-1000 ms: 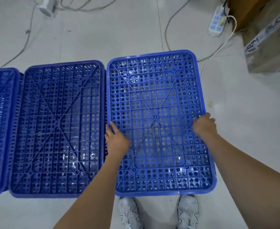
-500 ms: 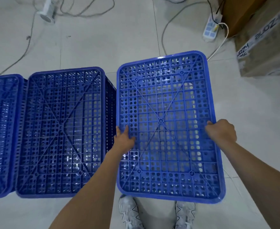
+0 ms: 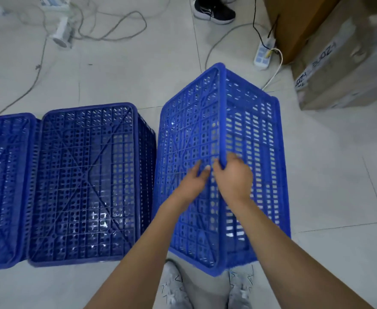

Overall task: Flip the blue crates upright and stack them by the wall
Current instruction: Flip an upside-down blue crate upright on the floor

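Observation:
Three blue perforated crates are on the tiled floor. The right crate (image 3: 245,121) is tilted up, its bottom panel facing left and a long side wall facing up and right. My right hand (image 3: 233,177) grips the raised edge where bottom and side wall meet. My left hand (image 3: 193,180) lies flat against the bottom panel just left of that edge, fingers spread, a little blurred. The middle crate (image 3: 87,181) and the left crate (image 3: 2,188), cut off by the frame, both lie upside down side by side.
Cardboard boxes (image 3: 339,63) stand at the right. A white power strip (image 3: 263,53) and cables (image 3: 116,30) trail over the floor behind the crates. Another person's dark shoe (image 3: 214,10) is at the top. My own shoes (image 3: 174,286) are below the tilted crate.
The right crate went from lying bottom-up to tipped on edge, turning rightward. My right hand slid from its right rim to the raised edge; my left hand moved right with it.

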